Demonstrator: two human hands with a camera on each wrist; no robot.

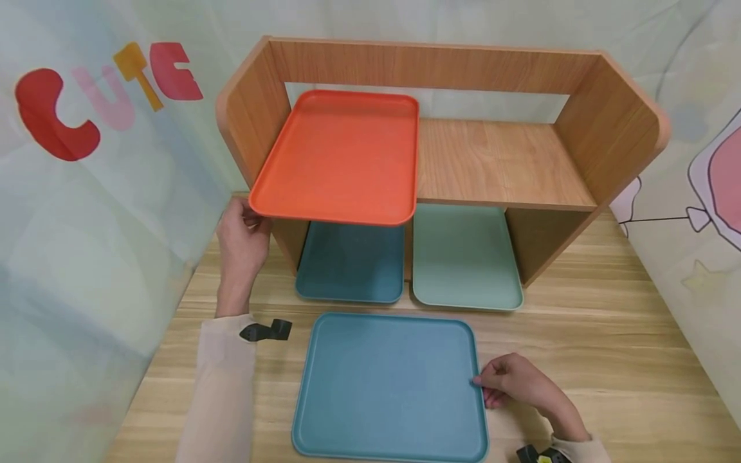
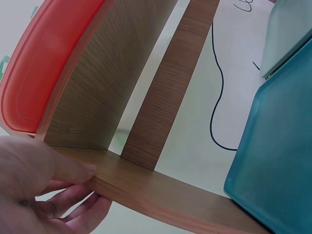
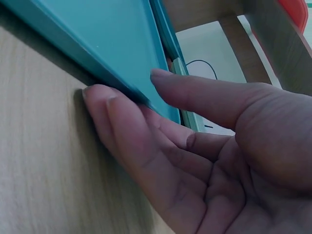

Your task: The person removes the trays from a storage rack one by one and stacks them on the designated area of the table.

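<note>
On the tabletop (image 1: 613, 347), before the shelf: a blue tray (image 1: 393, 386), long sides running left to right; whether its right edge is lifted a touch, I can't tell.
Blue tray's handling: looks like moulded plastic, so I'd guess light, stiff, hard to break, and a bit slippery on that smooth face.
Rim of the blue tray: the best hold, I'd say, midway along each short side, thumb over and fingers under, so it stays level.
Right hand (image 1: 515, 382): at the tray's right rim, fingers curled against its outside and underside, thumb over the top in a loose pinch; how hard it presses doesn't show.
Left hand (image 1: 243, 247): pinching the front edge of the shelf's left side panel (image 2: 170, 200), thumb on the inner face, fingers behind.
Wooden shelf (image 1: 498, 164): a red-orange tray (image 1: 341, 154) on the upper board's left half, its front seeming to jut out; below, a dark blue tray (image 1: 353, 260) left and a pale green tray (image 1: 467, 257) right.
Room around: pale printed cloth walls, "CUTE" lettering (image 1: 176, 71) on the left, a balloon drawing (image 1: 728, 180) on the right.
</note>
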